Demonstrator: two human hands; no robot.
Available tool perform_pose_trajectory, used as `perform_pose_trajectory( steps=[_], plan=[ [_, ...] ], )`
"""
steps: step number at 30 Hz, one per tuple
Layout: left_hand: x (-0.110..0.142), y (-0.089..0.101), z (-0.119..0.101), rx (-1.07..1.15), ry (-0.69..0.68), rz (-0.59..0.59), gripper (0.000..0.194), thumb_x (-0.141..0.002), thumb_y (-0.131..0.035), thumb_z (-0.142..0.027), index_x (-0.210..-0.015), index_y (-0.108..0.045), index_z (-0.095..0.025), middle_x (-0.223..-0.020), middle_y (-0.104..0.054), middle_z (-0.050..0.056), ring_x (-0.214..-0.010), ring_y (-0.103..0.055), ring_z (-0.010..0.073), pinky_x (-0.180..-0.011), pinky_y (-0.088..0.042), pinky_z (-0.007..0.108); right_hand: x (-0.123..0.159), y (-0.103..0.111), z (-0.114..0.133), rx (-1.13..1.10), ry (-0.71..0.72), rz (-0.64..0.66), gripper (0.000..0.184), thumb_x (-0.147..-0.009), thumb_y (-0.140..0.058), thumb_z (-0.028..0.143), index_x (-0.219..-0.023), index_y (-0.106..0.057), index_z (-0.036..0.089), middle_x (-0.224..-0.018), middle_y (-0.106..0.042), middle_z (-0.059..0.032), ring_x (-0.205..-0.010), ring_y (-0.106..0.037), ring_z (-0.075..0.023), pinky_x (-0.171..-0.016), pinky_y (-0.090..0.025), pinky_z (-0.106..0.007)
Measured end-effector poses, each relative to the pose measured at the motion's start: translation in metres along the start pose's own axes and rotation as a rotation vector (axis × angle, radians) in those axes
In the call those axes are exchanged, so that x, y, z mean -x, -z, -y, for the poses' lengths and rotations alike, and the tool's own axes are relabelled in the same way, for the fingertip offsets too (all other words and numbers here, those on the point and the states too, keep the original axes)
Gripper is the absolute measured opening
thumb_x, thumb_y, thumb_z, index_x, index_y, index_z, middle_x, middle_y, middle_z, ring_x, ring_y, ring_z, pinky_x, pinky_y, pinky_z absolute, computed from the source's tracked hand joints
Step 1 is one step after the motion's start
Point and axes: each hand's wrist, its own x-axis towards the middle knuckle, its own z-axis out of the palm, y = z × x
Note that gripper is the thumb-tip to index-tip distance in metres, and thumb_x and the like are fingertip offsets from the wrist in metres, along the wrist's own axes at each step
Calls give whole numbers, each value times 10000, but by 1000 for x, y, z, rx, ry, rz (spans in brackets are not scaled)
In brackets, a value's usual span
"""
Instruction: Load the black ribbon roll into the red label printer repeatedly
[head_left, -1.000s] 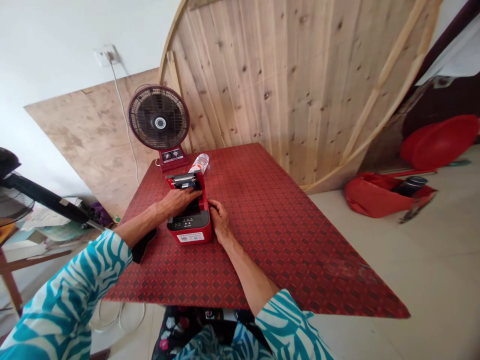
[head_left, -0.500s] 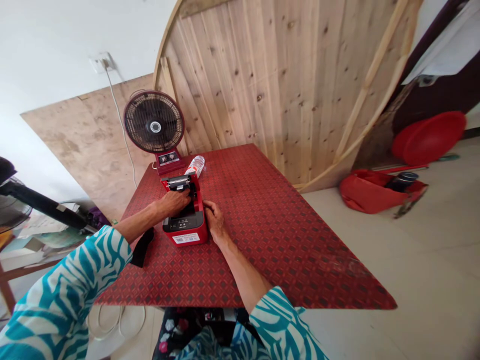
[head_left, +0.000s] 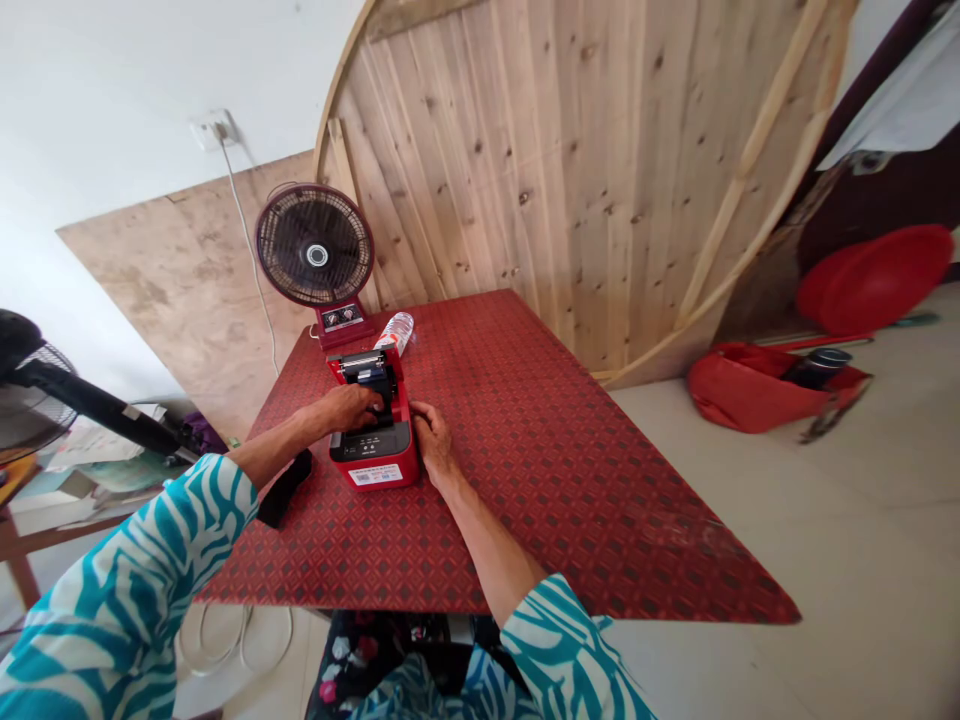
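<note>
A red and black label printer stands on the table with its lid raised at the back. My left hand reaches into the open printer from the left, its fingers curled; their tips and whatever they hold are hidden. Against the printer's right side rests my right hand, thumb toward the top edge and fingers bent along the wall, gripping it. A black cloth-like piece lies on the table below my left forearm.
Behind the printer are a clear plastic bottle lying down and a dark red fan. The table has a red patterned top. A black standing fan is at left; a red bag sits on the floor at right.
My left hand has shifted slightly up and back inside the printer, showing more of its curled fingers. My right hand stays at the printer's side. The view has turned slightly left.
</note>
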Motion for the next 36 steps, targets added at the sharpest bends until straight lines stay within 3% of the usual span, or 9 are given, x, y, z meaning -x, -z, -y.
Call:
perform_pose_trajectory(
  steps=[4, 9, 12, 15, 19, 23, 29, 32, 36],
  plan=[
    [1, -5, 2, 77, 51, -57, 180, -786, -614, -226, -948, -693, -223, -950, -730, 40, -884, -670, 208, -717, -473, 244, 1, 1, 3, 2, -12, -2, 314, -769, -476, 314, -1003, -675, 245, -1063, -694, -29, -1058, -597, -210, -989, -431, -389],
    [6, -5, 4, 181, -59, -45, 118, -790, -583, -198, -825, -696, -194, -895, -726, 31, -830, -664, 171, -722, -472, 222, 1, 3, 7, 19, -5, 0, 314, -768, -481, 330, -990, -681, 234, -1057, -699, -44, -1055, -601, -220, -999, -428, -400],
    [16, 2, 6, 353, -108, -38, 217, -844, -513, -215, -949, -700, -182, -936, -742, 42, -839, -679, 155, -748, -492, 215, 3, 4, 11, 8, -24, 7, 315, -767, -491, 339, -995, -678, 229, -1064, -696, -51, -1056, -604, -225, -993, -431, -402],
    [34, 6, 14, 410, -96, -139, 298, -890, -454, -259, -1074, -677, -187, -1060, -734, 51, -947, -681, 167, -827, -502, 238, 7, 5, 16, -7, -58, 10, 324, -779, -503, 361, -1020, -672, 224, -1082, -693, -53, -1059, -605, -222, -987, -434, -394],
    [58, 0, 33, 342, 1, -312, 298, -904, -446, -297, -1049, -689, -204, -1048, -734, 49, -945, -681, 182, -842, -505, 266, 9, 7, 20, -15, -91, 9, 317, -786, -524, 373, -1025, -668, 221, -1074, -696, -52, -1048, -607, -218, -973, -441, -387],
    [64, -8, 41, 319, 60, -371, 272, -912, -471, -320, -1014, -698, -208, -976, -735, 43, -814, -684, 163, -732, -516, 249, 10, 10, 20, 9, -104, 11, 315, -792, -529, 384, -1027, -666, 226, -1085, -693, -57, -1044, -610, -222, -963, -448, -394],
    [45, -9, 22, 193, -105, -424, 265, -950, -444, -278, -1013, -691, -205, -997, -731, 43, -943, -671, 177, -865, -509, 284, 13, 14, 21, 55, -109, 13, 309, -817, -533, 392, -1053, -663, 242, -1115, -689, -52, -1056, -608, -223, -960, -452, -399],
    [36, -11, 14, 84, 0, -420, 274, -957, -436, -263, -1066, -680, -202, -1028, -725, 62, -955, -677, 201, -861, -519, 309, 13, 14, 21, 64, -124, 7, 305, -816, -536, 387, -1052, -664, 242, -1098, -690, -50, -1053, -609, -224, -957, -453, -401],
    [28, -14, 4, -68, 151, -327, 325, -964, -433, -288, -1230, -604, -216, -1081, -700, 96, -927, -691, 232, -752, -537, 308, 14, 15, 22, 84, -140, 3, 313, -820, -532, 382, -1070, -657, 242, -1118, -682, -53, -1069, -602, -223, -972, -444, -405]
  ],
)
